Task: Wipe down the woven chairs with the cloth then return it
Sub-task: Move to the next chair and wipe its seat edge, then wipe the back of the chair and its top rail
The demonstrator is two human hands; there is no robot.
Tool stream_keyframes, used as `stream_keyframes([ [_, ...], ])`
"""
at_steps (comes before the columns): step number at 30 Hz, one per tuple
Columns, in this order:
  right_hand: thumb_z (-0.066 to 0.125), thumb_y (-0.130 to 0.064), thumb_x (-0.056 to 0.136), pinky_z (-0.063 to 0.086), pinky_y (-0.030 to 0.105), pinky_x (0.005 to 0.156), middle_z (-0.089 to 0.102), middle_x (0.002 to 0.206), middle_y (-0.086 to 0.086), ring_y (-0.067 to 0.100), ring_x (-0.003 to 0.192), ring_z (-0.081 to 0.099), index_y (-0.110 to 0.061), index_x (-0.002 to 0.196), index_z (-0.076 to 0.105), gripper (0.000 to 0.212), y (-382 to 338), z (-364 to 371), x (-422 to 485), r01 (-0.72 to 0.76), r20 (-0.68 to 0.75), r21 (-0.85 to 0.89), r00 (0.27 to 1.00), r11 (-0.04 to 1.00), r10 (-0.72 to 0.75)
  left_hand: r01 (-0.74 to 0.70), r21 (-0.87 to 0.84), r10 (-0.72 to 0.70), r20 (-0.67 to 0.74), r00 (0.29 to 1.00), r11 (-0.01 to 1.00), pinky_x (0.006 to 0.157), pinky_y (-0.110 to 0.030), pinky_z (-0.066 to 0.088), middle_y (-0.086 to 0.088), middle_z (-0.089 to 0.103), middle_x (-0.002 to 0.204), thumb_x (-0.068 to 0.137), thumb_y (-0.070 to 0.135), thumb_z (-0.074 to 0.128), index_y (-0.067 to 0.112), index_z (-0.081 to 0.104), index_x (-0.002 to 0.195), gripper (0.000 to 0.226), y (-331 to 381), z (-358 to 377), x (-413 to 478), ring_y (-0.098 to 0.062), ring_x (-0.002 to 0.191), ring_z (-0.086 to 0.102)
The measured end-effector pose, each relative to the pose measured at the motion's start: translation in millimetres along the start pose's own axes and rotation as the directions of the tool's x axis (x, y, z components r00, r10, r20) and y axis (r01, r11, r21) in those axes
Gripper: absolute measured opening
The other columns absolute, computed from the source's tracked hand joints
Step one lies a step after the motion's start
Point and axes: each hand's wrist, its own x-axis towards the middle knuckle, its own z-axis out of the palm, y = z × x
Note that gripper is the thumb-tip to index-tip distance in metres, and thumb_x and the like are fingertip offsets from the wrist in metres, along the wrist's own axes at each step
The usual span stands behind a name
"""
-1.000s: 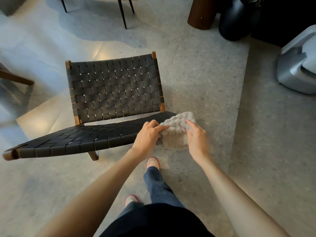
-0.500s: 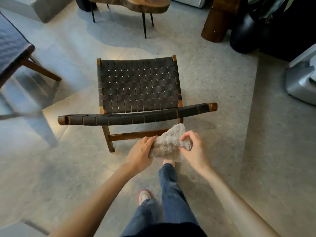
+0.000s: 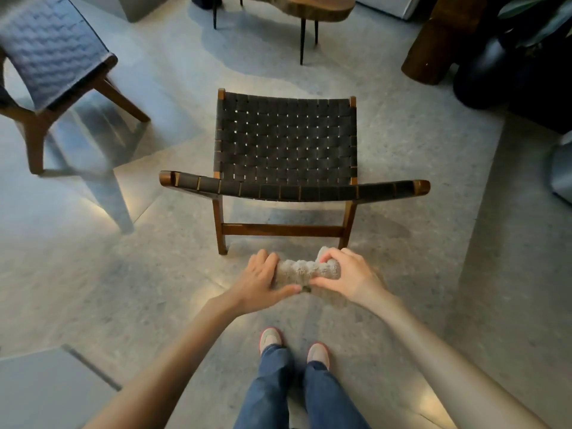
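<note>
A dark woven chair [image 3: 286, 144] with a brown wooden frame stands on the floor straight ahead of me, seen from behind its backrest. I hold a fluffy beige cloth [image 3: 305, 270] bunched between both hands, in the air just short of the chair's rear legs. My left hand [image 3: 261, 281] grips the cloth's left end with fingers over the top and thumb underneath. My right hand [image 3: 346, 274] grips its right end, fingers curled into the pile. A second woven chair [image 3: 51, 55] stands at the upper left, partly cut off by the frame edge.
A wooden slab table [image 3: 312, 6] on thin black legs stands beyond the chair. A brown wooden stump [image 3: 433, 48] and a dark round pot [image 3: 483, 72] sit at the upper right. A grey object [image 3: 561, 174] is at the right edge. My feet [image 3: 294, 346] stand on the stone floor.
The view swung round from the chair's side to behind its backrest. Both hands drew the cloth off the seat edge and back towards me, bunching it tighter.
</note>
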Motion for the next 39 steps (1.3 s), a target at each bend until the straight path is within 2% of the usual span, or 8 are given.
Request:
stream_keyframes([
  [3, 0.063, -0.061, 0.079, 0.045, 0.029, 0.072, 0.053, 0.095, -0.015, 0.008, 0.088, 0.054, -0.041, 0.093, 0.054, 0.026, 9.3, -1.7, -1.4, -0.012, 0.098, 0.033, 0.995, 0.999, 0.008, -0.004, -0.048, 0.001, -0.058, 0.998, 0.999, 0.087, -0.022, 0.036, 0.006, 0.032, 0.102, 0.096, 0.042, 0.046, 0.027, 0.039, 0.106, 0.019, 3.8, 7.5, 0.7, -0.011, 0.093, 0.031],
  [9, 0.054, -0.040, 0.094, 0.049, 0.035, 0.074, 0.063, 0.091, -0.009, 0.012, 0.081, 0.058, -0.034, 0.105, 0.060, 0.014, 43.5, 2.2, -18.4, -0.023, 0.178, 0.062, 0.984, 0.998, 0.011, -0.046, -0.021, 0.042, -0.177, 0.983, 0.999, 0.074, -0.006, 0.031, 0.007, 0.036, 0.106, 0.094, 0.027, 0.055, 0.019, 0.050, 0.109, 0.017, 17.7, 40.3, 5.6, -0.007, 0.093, 0.031],
  [13, 0.062, -0.029, 0.090, 0.049, 0.038, 0.065, 0.057, 0.075, -0.002, 0.017, 0.069, 0.058, -0.045, 0.132, 0.039, 0.050, 68.4, 15.2, -28.0, 0.028, 0.207, 0.050, 0.978, 0.998, -0.038, -0.090, 0.015, 0.091, -0.192, 0.977, 0.996, 0.078, -0.009, 0.040, 0.005, 0.044, 0.113, 0.091, 0.024, 0.061, 0.021, 0.055, 0.111, 0.021, 28.9, 72.6, 13.4, -0.008, 0.096, 0.038],
  [17, 0.058, -0.035, 0.090, 0.052, 0.039, 0.083, 0.066, 0.105, -0.003, 0.022, 0.099, 0.062, -0.041, 0.127, 0.052, 0.038, 90.2, 31.7, -19.2, 0.009, 0.285, -0.017, 0.958, 1.000, -0.004, -0.096, 0.035, 0.102, -0.248, 0.963, 0.995, 0.074, -0.008, 0.041, 0.003, 0.048, 0.111, 0.088, 0.022, 0.065, 0.020, 0.057, 0.109, 0.022, 30.9, 100.2, 27.5, -0.011, 0.095, 0.044],
  [24, 0.067, -0.033, 0.080, 0.040, 0.033, 0.088, 0.039, 0.111, -0.004, 0.018, 0.111, 0.032, -0.029, 0.083, 0.052, 0.016, 140.7, 78.4, 35.7, -0.007, -0.086, -0.113, 0.996, 0.994, -0.002, -0.065, 0.087, 0.088, -0.286, 0.954, 0.994, 0.072, -0.027, 0.053, -0.001, 0.050, 0.108, 0.086, 0.021, 0.066, 0.018, 0.059, 0.106, 0.021, -3.0, 121.9, 89.7, -0.014, 0.091, 0.046],
  [29, 0.062, -0.032, 0.084, 0.039, 0.029, 0.076, 0.049, 0.091, -0.009, 0.017, 0.096, 0.046, -0.027, 0.080, 0.044, 0.019, 176.4, 119.2, 117.1, 0.006, -0.260, -0.158, 0.964, 0.987, -0.047, -0.059, 0.202, 0.125, -0.333, 0.934, 0.978, 0.081, -0.027, 0.042, 0.000, 0.049, 0.111, 0.085, 0.023, 0.066, 0.020, 0.062, 0.101, 0.017, -57.6, 141.3, 165.9, -0.018, 0.102, 0.042],
  [33, 0.055, -0.028, 0.092, 0.036, 0.027, 0.051, 0.045, 0.065, -0.012, 0.009, 0.059, 0.048, -0.023, 0.081, 0.039, 0.020, 194.4, 146.4, 187.4, -0.070, -0.323, 0.072, 0.942, 0.995, 0.089, -0.008, 0.263, 0.112, -0.385, 0.916, 0.965, 0.088, -0.030, 0.034, 0.004, 0.046, 0.114, 0.086, 0.032, 0.061, 0.023, 0.059, 0.097, 0.014, -100.6, 160.7, 233.8, -0.018, 0.107, 0.040],
  [39, 0.046, -0.031, 0.098, 0.035, 0.021, 0.053, 0.055, 0.075, -0.004, 0.004, 0.067, 0.053, -0.024, 0.079, 0.043, 0.020, 222.5, 190.8, 264.4, -0.076, -0.316, 0.486, 0.914, 0.871, 0.255, -0.033, 0.119, 0.086, -0.480, 0.873, 0.992, 0.053, -0.019, 0.038, 0.012, 0.050, 0.079, 0.080, 0.034, 0.069, 0.031, 0.043, 0.080, 0.026, -143.8, 199.8, 309.1, -0.006, 0.069, 0.049],
])
